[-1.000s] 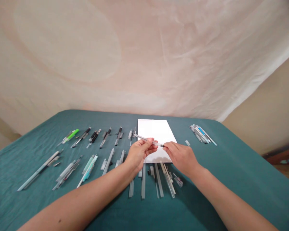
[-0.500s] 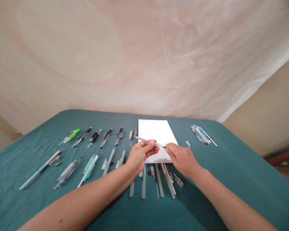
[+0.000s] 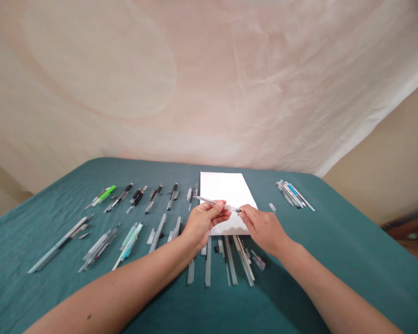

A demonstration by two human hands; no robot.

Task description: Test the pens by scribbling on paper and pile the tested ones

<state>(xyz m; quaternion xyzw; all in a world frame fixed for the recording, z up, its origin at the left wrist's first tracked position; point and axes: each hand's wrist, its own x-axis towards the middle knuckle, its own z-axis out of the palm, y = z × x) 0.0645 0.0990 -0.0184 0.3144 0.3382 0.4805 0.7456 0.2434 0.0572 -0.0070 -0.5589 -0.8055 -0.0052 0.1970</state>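
A slim, pale translucent pen [image 3: 208,200] is held slantwise above a white sheet of paper [image 3: 223,185]. My left hand [image 3: 205,220] pinches its barrel between thumb and fingers. At the pen's dark right end, my right hand [image 3: 263,227] is closed with its fingertips on the tip. Whether a separate small part sits in the right fingers is hidden. Below the paper lie several clear pen parts [image 3: 208,264], partly covered by my left forearm. A small clear cap [image 3: 272,208] rests just right of the paper.
Black pens [image 3: 172,195] and a green pen [image 3: 104,195] lie in a row at the back left. Nearer are a long pale pen [image 3: 61,243] and a light-blue pen [image 3: 130,243]. Finished-looking pens form a bundle [image 3: 292,194] on the right of the green cloth [image 3: 334,241].
Almost nothing differs. Both hands keep the pen in the same place, and the right hand's fingers have shifted very slightly at its dark end.
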